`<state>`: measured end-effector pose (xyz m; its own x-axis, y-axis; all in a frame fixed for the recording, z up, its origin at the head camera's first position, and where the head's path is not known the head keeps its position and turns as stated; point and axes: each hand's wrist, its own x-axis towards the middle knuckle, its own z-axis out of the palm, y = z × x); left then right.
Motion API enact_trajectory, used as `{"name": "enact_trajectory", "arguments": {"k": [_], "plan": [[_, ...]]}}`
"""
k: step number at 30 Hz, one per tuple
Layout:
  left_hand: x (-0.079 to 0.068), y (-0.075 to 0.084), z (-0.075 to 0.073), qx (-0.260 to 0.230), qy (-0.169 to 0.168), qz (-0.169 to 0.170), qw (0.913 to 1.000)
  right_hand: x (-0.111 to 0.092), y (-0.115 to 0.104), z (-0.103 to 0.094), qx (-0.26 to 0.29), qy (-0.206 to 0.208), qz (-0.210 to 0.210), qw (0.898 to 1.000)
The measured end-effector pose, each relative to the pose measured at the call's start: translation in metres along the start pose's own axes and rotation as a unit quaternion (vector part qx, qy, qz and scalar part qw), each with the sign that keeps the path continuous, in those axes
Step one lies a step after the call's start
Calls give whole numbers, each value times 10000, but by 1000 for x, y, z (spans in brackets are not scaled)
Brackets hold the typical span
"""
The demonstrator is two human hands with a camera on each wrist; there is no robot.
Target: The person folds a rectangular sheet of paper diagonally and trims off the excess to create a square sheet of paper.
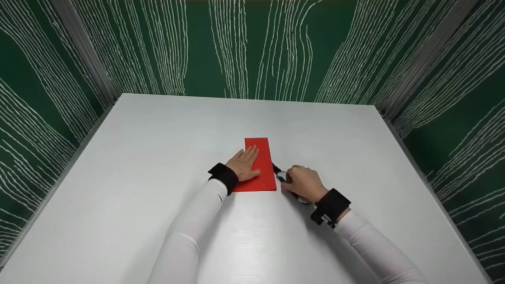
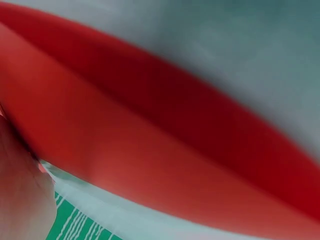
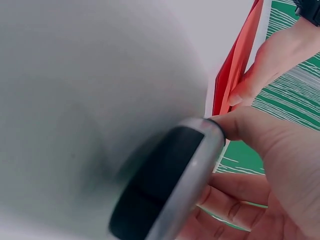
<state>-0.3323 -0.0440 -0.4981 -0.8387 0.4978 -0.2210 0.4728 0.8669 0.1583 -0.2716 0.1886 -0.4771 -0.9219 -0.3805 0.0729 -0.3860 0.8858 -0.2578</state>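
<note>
The paper (image 1: 265, 182) lies on the counter (image 1: 118, 221), seemingly folded, its 2 layers gaping, not yet flat. The left hand (image 1: 244, 164) presses it, outspread; the right hand (image 1: 307, 184) grips a tool (image 3: 172, 180) beside it.

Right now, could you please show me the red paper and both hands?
Red paper (image 1: 266, 162): head view, its bare top face.
Left hand (image 1: 243, 165): head view, its back.
Right hand (image 1: 305, 182): head view, its back.

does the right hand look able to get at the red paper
Probably yes: the right hand is beside the red paper, whose right edge the left hand leaves uncovered; the black-and-silver tool the right hand grips might hamper it.
</note>
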Motion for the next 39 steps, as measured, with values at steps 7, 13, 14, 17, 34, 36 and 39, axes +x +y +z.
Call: {"name": "enact_trajectory", "arguments": {"k": [7, 13, 14, 17, 34, 36, 39], "plan": [[0, -1, 3, 43, 49, 51, 10000, 0, 0, 0, 85, -39, -35, 10000], [-10, 1, -2, 60, 137, 164, 9998, -1, 0, -1, 111, -105, 37, 9999], [-10, 1, -2, 76, 140, 161, 9997, -1, 0, -1, 127, -130, 62, 9998], [-12, 1, -1, 126, 113, 127, 9998, -2, 0, -1, 174, -176, 83, 9997], [-19, -7, 8, 224, 27, 406, 9989, -15, -5, 3, 204, -145, -24, 9997], [-20, -7, 8, 241, -4, 433, 9988, -17, -7, 3, 234, -187, 24, 9995], [-21, -7, 9, 244, -24, 467, 9986, -19, -9, 4, 271, -225, 69, 9994]]}}
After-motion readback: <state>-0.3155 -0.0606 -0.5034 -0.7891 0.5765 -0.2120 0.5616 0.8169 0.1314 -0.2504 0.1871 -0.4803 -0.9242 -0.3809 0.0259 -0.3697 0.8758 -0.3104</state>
